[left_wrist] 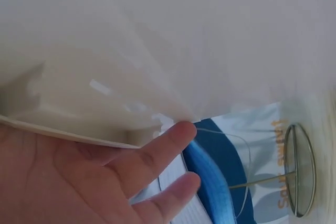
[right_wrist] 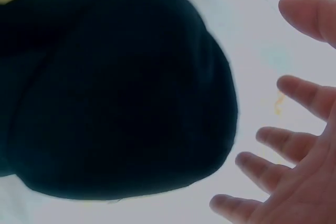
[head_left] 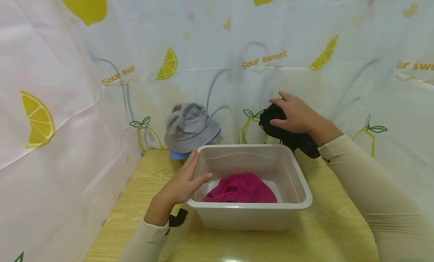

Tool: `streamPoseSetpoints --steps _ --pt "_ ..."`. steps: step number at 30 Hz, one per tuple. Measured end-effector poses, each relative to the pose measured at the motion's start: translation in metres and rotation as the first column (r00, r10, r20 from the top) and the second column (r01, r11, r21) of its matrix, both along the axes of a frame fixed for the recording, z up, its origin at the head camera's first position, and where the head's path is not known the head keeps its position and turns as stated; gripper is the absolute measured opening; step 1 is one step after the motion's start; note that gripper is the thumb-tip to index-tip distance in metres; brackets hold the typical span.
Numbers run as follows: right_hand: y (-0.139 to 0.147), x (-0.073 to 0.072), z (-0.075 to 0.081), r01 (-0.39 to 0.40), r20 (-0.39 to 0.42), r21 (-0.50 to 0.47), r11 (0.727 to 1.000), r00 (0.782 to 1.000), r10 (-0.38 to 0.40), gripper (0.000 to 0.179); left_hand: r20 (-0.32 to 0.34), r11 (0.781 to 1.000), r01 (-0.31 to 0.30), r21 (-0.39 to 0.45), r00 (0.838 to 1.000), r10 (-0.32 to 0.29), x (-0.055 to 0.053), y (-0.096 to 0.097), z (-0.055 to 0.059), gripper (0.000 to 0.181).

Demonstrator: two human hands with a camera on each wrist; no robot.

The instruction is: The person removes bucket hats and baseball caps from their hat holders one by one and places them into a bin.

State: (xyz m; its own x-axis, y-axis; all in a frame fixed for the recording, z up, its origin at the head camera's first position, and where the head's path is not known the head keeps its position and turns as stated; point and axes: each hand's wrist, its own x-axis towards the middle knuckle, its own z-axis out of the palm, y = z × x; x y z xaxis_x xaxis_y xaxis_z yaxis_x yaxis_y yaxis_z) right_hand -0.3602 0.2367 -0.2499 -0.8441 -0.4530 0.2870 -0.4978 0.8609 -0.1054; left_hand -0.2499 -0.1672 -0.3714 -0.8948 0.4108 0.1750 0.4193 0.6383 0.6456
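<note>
A pale plastic tub (head_left: 247, 218) stands on the table, with a crumpled magenta cloth item (head_left: 242, 188) inside. My left hand (head_left: 183, 181) rests at its left rim, thumb reaching over the inside and fairly straight fingers along the outside. In the left wrist view, fingers (left_wrist: 152, 163) touch the tub's wall beneath the rim. At the back right, a black hat (right_wrist: 126, 93) hangs on a stand that is mostly hidden. Beside and above it, my right hand (head_left: 298, 113) spreads its fingers. The right wrist view shows a gap between those fingertips and the hat.
A grey bucket hat (head_left: 190, 124) sits over a blue hat (head_left: 178, 155) at the back left; a round wire stand (left_wrist: 299, 171) shows nearby. Lemon-printed sheeting (head_left: 223, 40) walls in the back and sides. The wooden table (head_left: 135, 220) carries the tub and stands.
</note>
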Motion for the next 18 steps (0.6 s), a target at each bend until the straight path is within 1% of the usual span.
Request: streamPoseSetpoints --steps 3,8,15,18 --pt "0.006 -0.003 0.0 0.035 0.029 -0.005 0.999 0.999 -0.035 0.073 -0.009 1.0 -0.013 -0.012 1.0 0.012 -0.001 0.0 0.001 0.097" --pt "0.015 -0.006 -0.001 0.087 0.088 -0.022 0.996 0.993 -0.085 0.08 -0.021 0.999 -0.02 -0.027 1.0 0.019 -0.005 0.0 0.0 0.095" --pt "0.024 -0.014 -0.011 0.133 0.126 -0.04 0.99 0.984 -0.127 0.088 -0.04 0.997 -0.047 -0.063 0.998 0.045 -0.012 -0.005 0.0 0.094" --pt "0.028 -0.018 -0.014 0.156 0.159 -0.06 0.986 0.977 -0.145 0.093 -0.046 0.996 -0.052 -0.067 0.998 0.049 -0.015 -0.005 0.0 0.094"
